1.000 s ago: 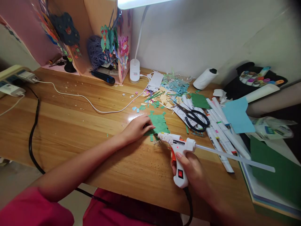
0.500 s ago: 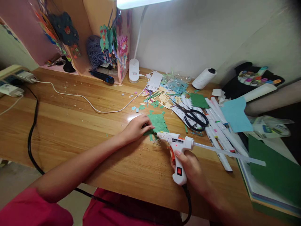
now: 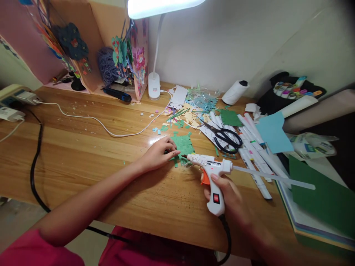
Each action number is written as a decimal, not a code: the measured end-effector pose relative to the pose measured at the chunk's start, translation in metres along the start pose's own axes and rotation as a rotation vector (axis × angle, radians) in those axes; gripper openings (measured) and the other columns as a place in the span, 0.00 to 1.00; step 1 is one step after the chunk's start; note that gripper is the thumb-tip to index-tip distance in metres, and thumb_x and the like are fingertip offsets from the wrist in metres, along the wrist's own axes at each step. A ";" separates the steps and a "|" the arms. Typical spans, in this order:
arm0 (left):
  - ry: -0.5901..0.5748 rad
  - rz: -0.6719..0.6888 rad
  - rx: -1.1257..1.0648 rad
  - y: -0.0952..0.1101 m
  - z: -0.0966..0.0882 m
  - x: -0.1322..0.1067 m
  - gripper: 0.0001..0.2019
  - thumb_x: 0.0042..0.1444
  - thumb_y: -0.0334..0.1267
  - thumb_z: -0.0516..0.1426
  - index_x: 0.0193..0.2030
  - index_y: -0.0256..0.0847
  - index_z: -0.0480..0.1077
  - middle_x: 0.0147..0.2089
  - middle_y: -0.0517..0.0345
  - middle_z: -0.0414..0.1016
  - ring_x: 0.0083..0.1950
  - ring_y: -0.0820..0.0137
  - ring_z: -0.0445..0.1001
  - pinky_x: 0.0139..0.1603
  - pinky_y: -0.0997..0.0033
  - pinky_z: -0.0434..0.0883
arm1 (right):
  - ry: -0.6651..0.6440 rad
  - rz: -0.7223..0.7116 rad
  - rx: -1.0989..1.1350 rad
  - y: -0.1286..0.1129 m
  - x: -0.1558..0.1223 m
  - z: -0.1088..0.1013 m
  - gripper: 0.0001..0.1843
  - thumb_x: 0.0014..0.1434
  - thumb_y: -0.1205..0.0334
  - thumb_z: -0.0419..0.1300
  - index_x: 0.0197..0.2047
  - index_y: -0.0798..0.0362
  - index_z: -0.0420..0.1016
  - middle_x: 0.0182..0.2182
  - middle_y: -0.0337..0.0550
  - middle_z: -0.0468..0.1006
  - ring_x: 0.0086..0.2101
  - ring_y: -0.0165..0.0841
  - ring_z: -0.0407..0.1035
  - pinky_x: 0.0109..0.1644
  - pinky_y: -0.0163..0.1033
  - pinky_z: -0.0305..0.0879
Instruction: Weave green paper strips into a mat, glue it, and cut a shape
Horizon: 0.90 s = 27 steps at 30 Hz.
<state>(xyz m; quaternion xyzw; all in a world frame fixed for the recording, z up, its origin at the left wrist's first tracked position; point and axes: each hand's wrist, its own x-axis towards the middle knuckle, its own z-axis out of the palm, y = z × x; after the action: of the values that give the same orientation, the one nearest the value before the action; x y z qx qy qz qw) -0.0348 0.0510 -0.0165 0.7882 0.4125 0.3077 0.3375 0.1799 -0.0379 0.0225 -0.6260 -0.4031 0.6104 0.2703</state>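
My right hand (image 3: 226, 195) grips the handle of a white hot glue gun (image 3: 212, 173) with an orange trigger and a clear glue stick jutting out behind. Its nozzle points left at the edge of a green paper piece (image 3: 183, 146) built of small strips on the wooden desk (image 3: 91, 147). My left hand (image 3: 158, 153) rests on the desk with curled fingertips pinching or pressing the left edge of that green piece.
Black scissors (image 3: 226, 137), white markers (image 3: 256, 155), paper scraps (image 3: 194, 111), a blue sheet (image 3: 273, 133) and a stack of coloured paper (image 3: 318, 203) lie to the right. A desk lamp (image 3: 154, 85), a white cable, a black cord and decorated cardboard stand at the back left.
The glue gun's nozzle has tilted slightly upward and nearer the green piece. My left hand has stayed on the paper. The view has shifted a little.
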 end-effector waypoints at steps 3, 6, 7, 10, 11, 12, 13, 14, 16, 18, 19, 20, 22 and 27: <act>-0.005 -0.003 0.004 0.003 -0.001 -0.001 0.13 0.61 0.37 0.52 0.29 0.38 0.75 0.36 0.54 0.70 0.41 0.70 0.69 0.45 0.68 0.66 | 0.014 -0.017 0.072 0.000 0.001 0.000 0.22 0.53 0.41 0.52 0.27 0.53 0.64 0.14 0.34 0.66 0.15 0.25 0.54 0.18 0.31 0.52; 0.004 -0.009 0.027 0.004 0.000 -0.001 0.12 0.60 0.35 0.53 0.29 0.38 0.75 0.37 0.54 0.70 0.41 0.69 0.69 0.44 0.68 0.66 | 0.050 -0.065 0.118 0.002 0.003 -0.002 0.21 0.53 0.42 0.53 0.27 0.54 0.64 0.13 0.33 0.64 0.15 0.25 0.53 0.18 0.31 0.53; 0.012 -0.001 0.040 0.004 0.001 -0.002 0.11 0.58 0.34 0.54 0.28 0.37 0.74 0.37 0.54 0.70 0.40 0.69 0.69 0.44 0.68 0.66 | 0.057 -0.087 0.136 0.002 0.003 -0.002 0.21 0.54 0.42 0.52 0.27 0.54 0.65 0.13 0.33 0.64 0.15 0.25 0.53 0.18 0.30 0.53; 0.034 0.025 0.066 0.002 0.003 -0.004 0.06 0.54 0.32 0.58 0.27 0.37 0.73 0.37 0.54 0.70 0.40 0.69 0.69 0.43 0.67 0.67 | 0.063 -0.151 0.193 0.002 0.004 -0.003 0.21 0.55 0.43 0.51 0.30 0.54 0.67 0.14 0.33 0.64 0.15 0.25 0.53 0.17 0.30 0.52; 0.037 0.032 0.068 0.002 0.004 -0.004 0.05 0.53 0.32 0.59 0.27 0.37 0.72 0.37 0.54 0.70 0.40 0.69 0.69 0.43 0.67 0.67 | 0.068 -0.167 0.207 0.002 0.004 -0.003 0.21 0.55 0.43 0.51 0.31 0.54 0.67 0.14 0.33 0.64 0.15 0.25 0.53 0.17 0.30 0.52; 0.038 0.036 0.069 0.002 0.004 -0.004 0.04 0.51 0.31 0.60 0.27 0.37 0.72 0.37 0.54 0.70 0.41 0.69 0.69 0.43 0.67 0.67 | 0.073 -0.178 0.216 0.001 0.005 -0.003 0.20 0.55 0.44 0.51 0.31 0.54 0.67 0.14 0.33 0.64 0.15 0.25 0.53 0.17 0.30 0.52; 0.037 0.039 0.069 0.003 0.005 -0.005 0.03 0.51 0.31 0.60 0.27 0.38 0.72 0.37 0.54 0.70 0.41 0.68 0.69 0.44 0.67 0.67 | 0.077 -0.185 0.223 0.000 0.005 -0.002 0.20 0.55 0.44 0.51 0.31 0.54 0.67 0.14 0.33 0.63 0.15 0.25 0.53 0.16 0.30 0.52; 0.036 0.042 0.071 0.004 0.005 -0.005 0.03 0.50 0.30 0.61 0.28 0.38 0.72 0.37 0.54 0.70 0.41 0.68 0.69 0.44 0.67 0.67 | 0.082 -0.191 0.229 -0.001 0.005 -0.002 0.20 0.55 0.44 0.51 0.30 0.54 0.67 0.14 0.33 0.63 0.15 0.25 0.53 0.16 0.30 0.52; 0.032 0.043 0.080 0.007 0.005 -0.006 0.03 0.50 0.29 0.60 0.28 0.38 0.71 0.37 0.54 0.70 0.41 0.68 0.69 0.44 0.66 0.67 | 0.090 -0.209 0.237 -0.002 0.007 -0.002 0.20 0.55 0.44 0.51 0.26 0.53 0.65 0.13 0.33 0.61 0.14 0.25 0.52 0.16 0.30 0.52; 0.021 0.041 0.097 0.009 0.004 -0.007 0.02 0.50 0.29 0.60 0.28 0.38 0.71 0.37 0.54 0.70 0.41 0.68 0.69 0.45 0.66 0.67 | 0.105 -0.228 0.248 -0.002 0.008 -0.003 0.21 0.56 0.45 0.51 0.22 0.53 0.63 0.13 0.33 0.61 0.14 0.25 0.52 0.16 0.30 0.52; 0.016 0.040 0.109 0.010 0.004 -0.007 0.02 0.51 0.29 0.59 0.29 0.38 0.71 0.38 0.53 0.70 0.42 0.67 0.69 0.45 0.65 0.68 | 0.114 -0.237 0.260 -0.001 0.009 -0.003 0.21 0.56 0.45 0.51 0.22 0.53 0.63 0.14 0.34 0.61 0.14 0.24 0.53 0.17 0.30 0.52; 0.009 0.039 0.122 0.011 0.004 -0.008 0.02 0.51 0.29 0.59 0.30 0.38 0.71 0.38 0.53 0.69 0.42 0.67 0.69 0.45 0.65 0.68 | 0.124 -0.247 0.276 -0.001 0.010 -0.002 0.21 0.56 0.45 0.51 0.22 0.53 0.63 0.14 0.34 0.62 0.15 0.25 0.53 0.17 0.30 0.52; -0.003 0.033 0.153 0.013 0.004 -0.010 0.01 0.52 0.29 0.59 0.32 0.38 0.70 0.40 0.52 0.69 0.43 0.66 0.68 0.45 0.65 0.68 | 0.134 -0.265 0.301 0.001 0.012 -0.002 0.20 0.56 0.45 0.51 0.25 0.53 0.65 0.14 0.33 0.62 0.15 0.25 0.53 0.16 0.31 0.52; -0.047 0.003 0.293 0.021 0.005 -0.012 0.11 0.54 0.42 0.59 0.38 0.38 0.67 0.42 0.50 0.68 0.43 0.64 0.68 0.44 0.63 0.68 | 0.200 -0.301 0.269 0.002 0.013 -0.003 0.19 0.54 0.45 0.52 0.30 0.53 0.67 0.15 0.33 0.64 0.15 0.27 0.54 0.17 0.32 0.52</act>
<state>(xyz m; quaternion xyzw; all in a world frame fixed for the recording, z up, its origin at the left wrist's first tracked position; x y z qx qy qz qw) -0.0277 0.0306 -0.0055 0.8365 0.4438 0.2263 0.2280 0.1820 -0.0272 0.0141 -0.5745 -0.3780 0.5466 0.4778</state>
